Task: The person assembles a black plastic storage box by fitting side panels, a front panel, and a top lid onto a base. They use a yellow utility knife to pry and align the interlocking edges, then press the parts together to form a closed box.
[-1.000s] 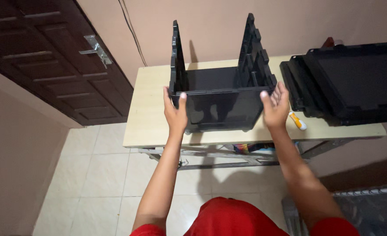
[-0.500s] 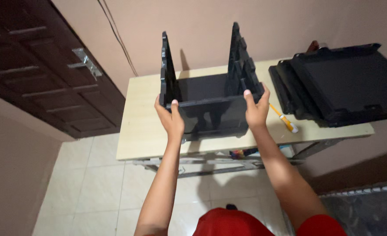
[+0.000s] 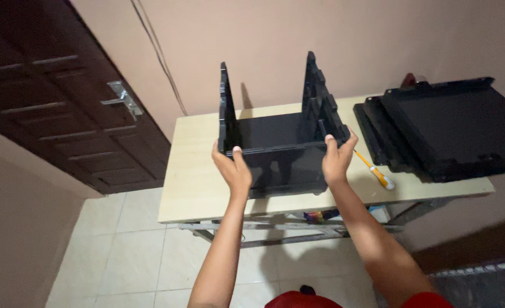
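Partly built black plastic frame (image 3: 278, 154) standing on light wood table (image 3: 198, 182), roughly mid-table, near front edge. So far joined, as far as visible: front panel, a floor/back section, two tall upright side panels w/ stepped edges. Top open, nothing slotted between the uprights yet.

Left hand (image 3: 232, 168) gripping front panel at its left corner, thumb over top edge, fingers behind, out of sight. Right hand (image 3: 337, 158) same on right corner, thumb up over edge, palm against panel. Both closed on the frame, none free.

Stack of black trays (image 3: 446, 128) lying flat at right end of table, well apart from frame, untouched. Judging by that: shell about done, trays not yet in, so maybe half way. Can't tell if joints are fully seated.

Yellow-handled screwdriver (image 3: 378, 174) on table just right of right hand, not held. Dark wooden door (image 3: 53, 102) to left, tiled floor (image 3: 127, 251) below.
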